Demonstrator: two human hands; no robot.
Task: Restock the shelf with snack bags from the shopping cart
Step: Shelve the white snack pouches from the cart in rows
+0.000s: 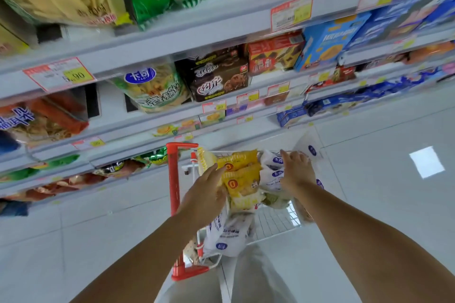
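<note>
A wire shopping cart (275, 224) with a red handle (173, 179) stands below me, close to the shelves. It holds yellow snack bags (242, 172) and white snack bags (272, 172). My left hand (206, 194) reaches down over the cart's left side, fingers stretched, touching the yellow bags. My right hand (296, 170) lies over the white bags at the cart's far right, its fingers spread; whether they grip a bag is hidden. Another white bag (229, 236) lies at the near end of the cart.
Grey shelves (172, 42) rise on the left and ahead, stocked with green and yellow snack bags (157, 91), brown cookie boxes (216, 76) and blue boxes (327, 42). Price tags (59, 74) hang on the shelf edges. Pale tiled floor (381, 192) spreads to the right.
</note>
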